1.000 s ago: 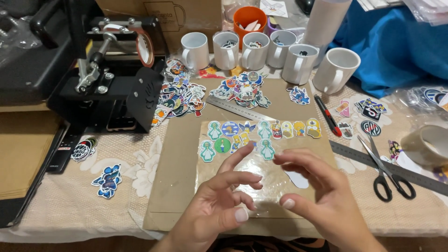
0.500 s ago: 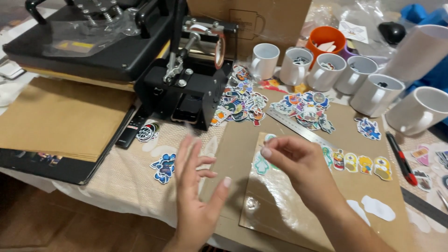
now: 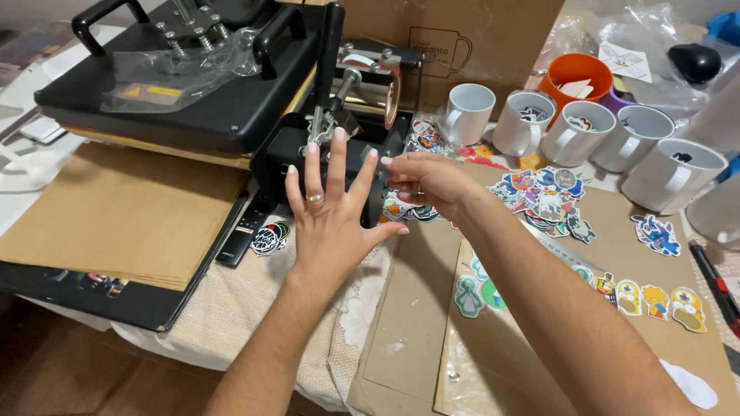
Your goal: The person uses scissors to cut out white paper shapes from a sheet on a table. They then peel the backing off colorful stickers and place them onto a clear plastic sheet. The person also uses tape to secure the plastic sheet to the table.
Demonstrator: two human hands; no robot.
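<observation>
My left hand [image 3: 330,212] is raised flat with its fingers spread and a ring on one finger; it holds nothing and hovers in front of the black heat press [image 3: 193,92]. My right hand [image 3: 424,181] reaches left over a small heap of colourful stickers [image 3: 401,209] beside the press's base, fingers bent down onto them. Whether it grips a sticker is hidden. A clear plastic sheet [image 3: 470,362] lies on the brown cardboard [image 3: 408,331] under my right forearm, with a few stickers [image 3: 470,296] on it.
Several white mugs [image 3: 470,112] stand at the back right beside an orange cup [image 3: 574,73]. A bigger sticker pile [image 3: 543,200] and a row of stickers [image 3: 655,296] lie on the cardboard. Brown paper sheets [image 3: 116,216], a remote control [image 3: 243,231] and a red-and-black pen [image 3: 713,281] are nearby.
The view swung left towards the press. Both hands left the clear sheet: my left hand rose with fingers spread, and my right hand reached up-left to the stickers by the press.
</observation>
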